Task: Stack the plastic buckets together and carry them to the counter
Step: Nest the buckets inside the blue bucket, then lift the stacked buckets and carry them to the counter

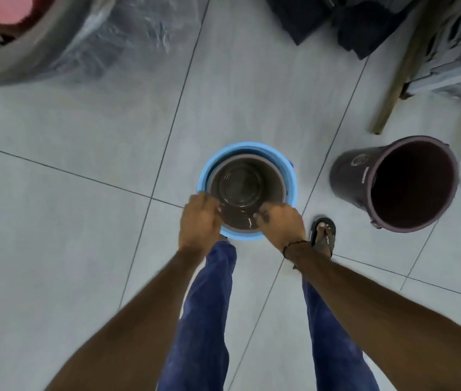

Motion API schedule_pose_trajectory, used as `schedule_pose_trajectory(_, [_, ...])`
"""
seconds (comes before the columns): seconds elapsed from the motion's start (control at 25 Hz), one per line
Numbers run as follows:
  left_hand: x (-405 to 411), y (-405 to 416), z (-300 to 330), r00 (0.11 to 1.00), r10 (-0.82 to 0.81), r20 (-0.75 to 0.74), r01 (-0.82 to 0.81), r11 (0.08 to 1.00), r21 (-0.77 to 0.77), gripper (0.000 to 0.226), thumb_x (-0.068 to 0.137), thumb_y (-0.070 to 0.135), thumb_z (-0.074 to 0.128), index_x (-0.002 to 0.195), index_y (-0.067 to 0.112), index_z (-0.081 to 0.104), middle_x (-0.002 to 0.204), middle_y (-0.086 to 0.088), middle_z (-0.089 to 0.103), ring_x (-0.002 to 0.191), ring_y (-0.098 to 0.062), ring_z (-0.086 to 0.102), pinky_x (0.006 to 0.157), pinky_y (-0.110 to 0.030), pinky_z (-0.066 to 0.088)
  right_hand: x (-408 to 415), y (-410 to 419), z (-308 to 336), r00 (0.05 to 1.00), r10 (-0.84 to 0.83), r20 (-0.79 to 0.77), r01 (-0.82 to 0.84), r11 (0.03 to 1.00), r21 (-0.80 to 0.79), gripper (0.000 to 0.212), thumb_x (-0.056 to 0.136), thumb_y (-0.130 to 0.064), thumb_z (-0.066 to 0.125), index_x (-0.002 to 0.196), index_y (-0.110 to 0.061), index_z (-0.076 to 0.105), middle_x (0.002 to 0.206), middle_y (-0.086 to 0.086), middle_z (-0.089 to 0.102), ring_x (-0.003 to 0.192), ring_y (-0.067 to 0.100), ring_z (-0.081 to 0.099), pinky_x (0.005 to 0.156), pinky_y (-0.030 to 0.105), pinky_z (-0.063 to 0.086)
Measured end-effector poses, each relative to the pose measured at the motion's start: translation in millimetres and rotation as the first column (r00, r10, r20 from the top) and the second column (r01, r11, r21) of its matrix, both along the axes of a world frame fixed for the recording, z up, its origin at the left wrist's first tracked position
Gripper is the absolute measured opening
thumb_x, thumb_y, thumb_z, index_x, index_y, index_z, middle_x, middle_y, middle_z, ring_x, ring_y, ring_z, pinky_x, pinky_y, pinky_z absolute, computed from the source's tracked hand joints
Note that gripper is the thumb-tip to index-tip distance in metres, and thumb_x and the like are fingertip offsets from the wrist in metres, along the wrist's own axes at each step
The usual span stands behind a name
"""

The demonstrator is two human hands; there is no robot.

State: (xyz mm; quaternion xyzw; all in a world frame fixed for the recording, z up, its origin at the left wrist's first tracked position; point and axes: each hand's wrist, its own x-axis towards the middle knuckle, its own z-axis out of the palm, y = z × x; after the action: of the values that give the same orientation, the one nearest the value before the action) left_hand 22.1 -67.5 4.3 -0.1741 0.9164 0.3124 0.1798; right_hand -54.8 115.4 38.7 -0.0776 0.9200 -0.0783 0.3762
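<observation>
Pale grey floor tiles (82, 221) with dark grout lines fill the head view, seen from straight above by a standing person in blue jeans and a sandal (322, 234). At the centre stands a blue bucket (291, 182) with a brown bucket (247, 190) nested inside it, the brown rim sitting just within the blue one. Both hands are down at the six o'clock side of that pair: the left hand (199, 220) is curled over the rims at about seven o'clock, the right hand (280, 222) closed over them at about five o'clock, the two hands apart with the brown interior showing between them; whether each grips one rim or both cannot be told. A third, dark maroon bucket (395, 183) stands by itself at three o'clock, near the pair but not touching, its mouth open. At eleven o'clock lies a large tub wrapped in clear plastic (105, 38), and at one o'clock sit dark folded cloth (336, 18) and a leaning wooden stick (401, 71). Judging by this, stacking is partly done: two are nested, one is left. The next move likely calls for joining the maroon bucket to the nested pair, rims aligned squarely, before lifting all to the counter, which is not in sight
</observation>
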Motion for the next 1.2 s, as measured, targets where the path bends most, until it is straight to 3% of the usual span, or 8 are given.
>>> schedule_pose_trajectory(0.12, [-3.4, -20.7, -23.8, 0.738, 0.538, 0.408, -0.628, 0.769, 0.122, 0.047, 0.086, 0.030, 0.071, 0.125, 0.014, 0.050, 0.119, -0.009, 0.058, 0.099, -0.025, 0.060, 0.078, -0.037, 0.052, -21.3, 18.1, -18.6, 0.817, -0.563, -0.124, 0.566, 0.824, -0.016, 0.034, 0.072, -0.033, 0.073, 0.099, -0.015, 0.062, 0.097, 0.008, 0.069, 0.090, 0.029, 0.064, 0.072, 0.032, 0.051])
schedule_pose_trajectory(0.2, [-3.1, -28.0, -29.7, 0.416, 0.439, 0.796, -0.865, 0.461, 0.197, 0.044, 0.093, 0.036, 0.065, 0.129, 0.014, 0.053, 0.126, -0.011, 0.061, 0.107, -0.028, 0.063, 0.087, -0.041, 0.051, -34.1, 28.5, -35.0, 0.672, -0.737, -0.068, 0.740, 0.672, 0.035, 0.048, 0.069, -0.030, 0.077, 0.110, -0.014, 0.060, 0.109, 0.008, 0.065, 0.100, 0.028, 0.063, 0.081, 0.034, 0.053])
schedule_pose_trajectory(0.24, [1.3, -29.4, -31.8, 0.397, 0.344, 0.851, -0.876, 0.418, 0.240, 0.042, 0.095, 0.036, 0.062, 0.129, 0.013, 0.055, 0.128, -0.012, 0.062, 0.110, -0.028, 0.063, 0.092, -0.043, 0.050, -38.3, 33.4, -43.6, 0.656, -0.754, -0.033, 0.755, 0.654, 0.049, 0.047, 0.069, -0.026, 0.076, 0.113, -0.014, 0.062, 0.111, 0.007, 0.064, 0.103, 0.028, 0.063, 0.085, 0.034, 0.054])
schedule_pose_trajectory(0.36, [22.0, -27.3, -38.9, 0.516, 0.333, 0.789, -0.838, 0.385, 0.386, 0.042, 0.094, 0.036, 0.067, 0.128, 0.011, 0.060, 0.128, -0.013, 0.066, 0.114, -0.030, 0.065, 0.105, -0.050, 0.047, -44.2, 47.4, -57.3, 0.639, -0.768, 0.040, 0.767, 0.640, 0.038, 0.030, 0.074, -0.013, 0.069, 0.104, -0.017, 0.070, 0.101, 0.005, 0.069, 0.096, 0.024, 0.066, 0.078, 0.023, 0.050])
schedule_pose_trajectory(0.6, [19.8, 0.7, -6.4, 0.465, 0.420, 0.779, -0.885, 0.218, 0.411, 0.019, 0.096, 0.026, 0.065, 0.109, 0.013, 0.069, 0.116, -0.011, 0.071, 0.114, -0.028, 0.066, 0.103, -0.045, 0.050, -47.7, 82.0, -42.7, 0.685, -0.718, 0.119, 0.726, 0.687, -0.031, 0.019, 0.074, -0.010, 0.068, 0.091, -0.014, 0.076, 0.093, 0.006, 0.075, 0.090, 0.025, 0.069, 0.083, 0.029, 0.056])
schedule_pose_trajectory(0.8, [-15.1, 37.8, 65.1, 0.483, 0.505, 0.715, -0.865, 0.147, 0.480, 0.035, 0.096, 0.018, 0.066, 0.129, 0.012, 0.056, 0.111, -0.013, 0.069, 0.103, -0.026, 0.064, 0.104, -0.046, 0.050, -73.2, 141.2, 15.2, 0.529, -0.787, 0.318, 0.849, 0.493, -0.193, 0.017, 0.072, -0.007, 0.076, 0.074, -0.024, 0.075, 0.089, 0.012, 0.075, 0.086, 0.028, 0.074, 0.079, 0.045, 0.061])
schedule_pose_trajectory(0.92, [-48.3, 74.7, 120.7, 0.551, 0.545, 0.631, -0.812, 0.175, 0.557, 0.042, 0.095, 0.017, 0.067, 0.134, 0.020, 0.052, 0.101, -0.008, 0.072, 0.094, -0.024, 0.064, 0.094, -0.041, 0.053, -94.3, 183.0, 69.3, 0.478, -0.803, 0.356, 0.873, 0.390, -0.293, 0.027, 0.076, -0.007, 0.078, 0.102, -0.013, 0.074, 0.096, 0.008, 0.073, 0.086, 0.022, 0.070, 0.078, 0.038, 0.061])
schedule_pose_trajectory(1.2, [-119.5, 207.1, 214.4, 0.787, 0.452, 0.420, -0.595, 0.375, 0.711, 0.037, 0.097, 0.027, 0.065, 0.132, 0.026, 0.053, 0.102, -0.008, 0.072, 0.088, -0.022, 0.066, 0.090, -0.037, 0.055, -129.7, 339.0, 187.2, 0.468, -0.828, 0.309, 0.817, 0.273, -0.507, 0.029, 0.075, -0.008, 0.081, 0.103, -0.010, 0.075, 0.099, 0.011, 0.077, 0.092, 0.028, 0.073, 0.081, 0.040, 0.061])
